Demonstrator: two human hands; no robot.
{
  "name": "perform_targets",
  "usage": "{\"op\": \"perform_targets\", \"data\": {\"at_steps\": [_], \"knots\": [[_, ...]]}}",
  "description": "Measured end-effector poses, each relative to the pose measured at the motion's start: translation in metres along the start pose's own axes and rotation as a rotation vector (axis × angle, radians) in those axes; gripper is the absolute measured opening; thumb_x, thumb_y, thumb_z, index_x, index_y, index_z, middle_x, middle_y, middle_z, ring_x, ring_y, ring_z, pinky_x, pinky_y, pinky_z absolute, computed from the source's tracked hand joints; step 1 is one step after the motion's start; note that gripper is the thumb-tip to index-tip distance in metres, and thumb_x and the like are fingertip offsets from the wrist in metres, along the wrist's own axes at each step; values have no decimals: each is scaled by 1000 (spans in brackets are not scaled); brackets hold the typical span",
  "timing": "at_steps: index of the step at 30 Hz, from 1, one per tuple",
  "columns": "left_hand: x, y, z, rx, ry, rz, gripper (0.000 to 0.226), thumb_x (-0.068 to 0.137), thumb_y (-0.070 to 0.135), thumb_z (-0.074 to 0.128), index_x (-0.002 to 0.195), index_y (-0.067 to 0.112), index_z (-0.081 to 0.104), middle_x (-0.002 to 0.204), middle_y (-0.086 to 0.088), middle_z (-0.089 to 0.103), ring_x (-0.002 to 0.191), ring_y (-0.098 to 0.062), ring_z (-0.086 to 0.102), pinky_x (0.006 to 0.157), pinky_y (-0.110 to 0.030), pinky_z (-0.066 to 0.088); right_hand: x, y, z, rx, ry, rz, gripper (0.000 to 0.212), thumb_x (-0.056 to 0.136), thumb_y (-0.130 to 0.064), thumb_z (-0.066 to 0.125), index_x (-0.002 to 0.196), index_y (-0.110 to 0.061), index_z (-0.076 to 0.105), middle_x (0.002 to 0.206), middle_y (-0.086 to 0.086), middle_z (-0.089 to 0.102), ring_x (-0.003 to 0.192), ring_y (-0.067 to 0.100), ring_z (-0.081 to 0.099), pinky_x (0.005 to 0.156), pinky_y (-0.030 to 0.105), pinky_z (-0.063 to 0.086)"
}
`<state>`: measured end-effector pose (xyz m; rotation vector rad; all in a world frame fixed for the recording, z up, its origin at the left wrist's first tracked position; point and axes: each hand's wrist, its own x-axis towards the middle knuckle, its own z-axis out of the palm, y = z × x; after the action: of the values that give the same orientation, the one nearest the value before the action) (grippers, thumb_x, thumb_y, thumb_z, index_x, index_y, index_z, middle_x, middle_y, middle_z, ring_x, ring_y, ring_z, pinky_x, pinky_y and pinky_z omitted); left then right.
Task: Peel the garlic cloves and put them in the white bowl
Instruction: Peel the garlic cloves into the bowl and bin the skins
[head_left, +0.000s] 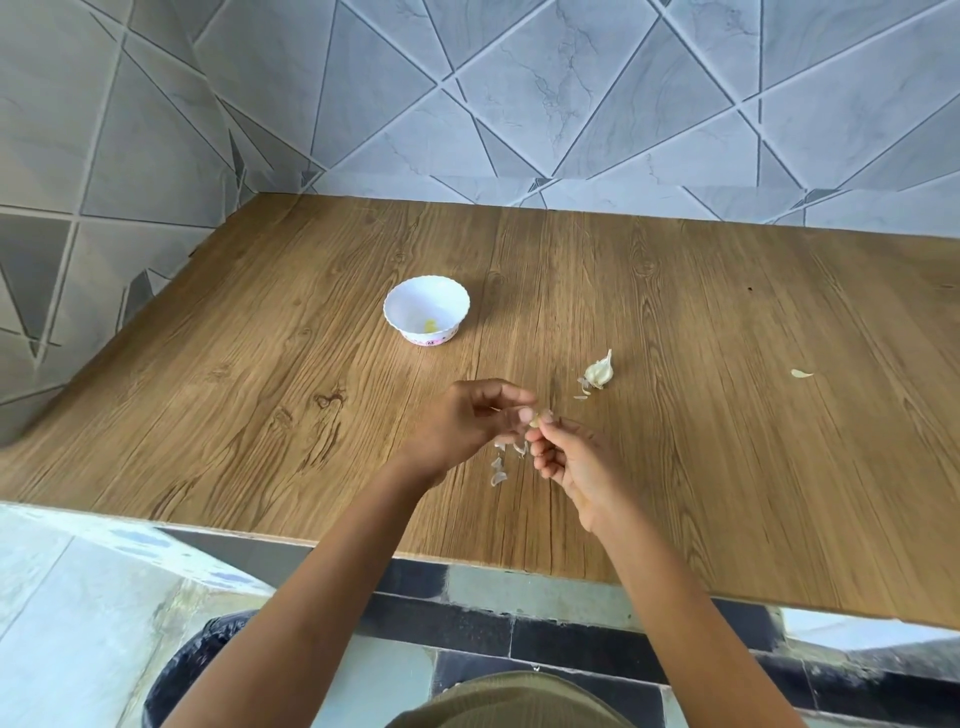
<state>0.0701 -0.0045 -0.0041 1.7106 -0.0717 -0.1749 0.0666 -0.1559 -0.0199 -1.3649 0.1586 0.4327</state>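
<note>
**One clove pinched between two hands**

I see one wooden table (260, 364). Above it, the left hand (462, 423) and right hand (579, 462) pinch one small pale garlic clove (541, 415) together. One white bowl (426, 297) holds one yellowish peeled clove (430, 326). One papery garlic chunk (600, 371) lies nearby, and several peel scraps (500, 470) lie beneath the hands.

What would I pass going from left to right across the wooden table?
white bowl → loose peels → garlic clove being peeled → garlic chunk → small pale scrap far right
</note>
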Motion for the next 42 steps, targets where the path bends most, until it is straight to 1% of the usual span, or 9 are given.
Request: {"op": "perform_targets", "data": {"at_steps": [3,9,11,15,19,27,36,40,42], "knots": [[1,2,0,-76,-33,-18,10,86,-1,63,93,3,69,78,-3,71,74,-12,68,71,-21,56,0,1,0,-34,-38,-14,28,97,-19,51,72,-9,62,57,-3,55,50,6,47,48,16,37],[0,1,-5,-218,-69,-83,11,88,0,59,95,2,67,79,-5,72,72,-12,69,72,-21,57,-4,-3,3,323,-136,207,32,98,-15,43,69,-11,54,53,-2,50,43,6,44,41,15,36],[-2,0,-4,-239,-35,-103,11,88,1,59,95,3,68,77,-4,73,71,-11,69,70,-19,57,-3,0,2,181,-112,119,29,98,-20,46,74,-10,57,59,-1,55,47,7,48,45,16,39],[-2,-2,-5,-220,74,-129,8,87,3,64,93,1,69,75,-5,72,67,-9,68,65,-17,56,-3,8,0,-207,9,-265,11,88,-19,64,97,-13,66,82,-4,68,67,1,63,60,16,50],[-4,-4,-6,-182,65,-109,12,86,3,65,95,-3,67,79,-9,70,68,-10,67,66,-17,56,-1,9,-1,-284,57,-472,11,83,-7,69,92,-13,70,73,-7,69,62,-1,63,60,15,50],[-7,-7,-6,-64,53,31,8,88,-1,61,89,5,66,78,-9,67,70,-10,64,68,-21,54,1,0,3,-107,39,-164,5,84,-6,68,85,-9,72,71,5,68,59,5,60,57,15,49],[-8,-12,-7,-57,48,44,10,86,-1,62,89,6,68,76,-3,69,71,-8,66,67,-19,54,9,1,3,-67,70,15,5,87,-14,66,85,-13,70,75,0,69,62,6,60,51,16,47],[-9,-13,-8,-109,48,17,10,87,-2,61,91,5,68,75,0,70,71,-8,67,67,-18,55,10,3,4,-19,98,49,8,89,-14,64,81,-14,68,70,-1,67,58,5,58,50,17,46],[-10,-14,-9,-140,57,-15,10,87,-2,60,92,3,67,77,-2,71,73,-8,67,68,-18,55,10,8,3,-159,138,-52,14,86,-22,68,75,-14,67,66,-1,65,57,6,57,52,19,46]]}}
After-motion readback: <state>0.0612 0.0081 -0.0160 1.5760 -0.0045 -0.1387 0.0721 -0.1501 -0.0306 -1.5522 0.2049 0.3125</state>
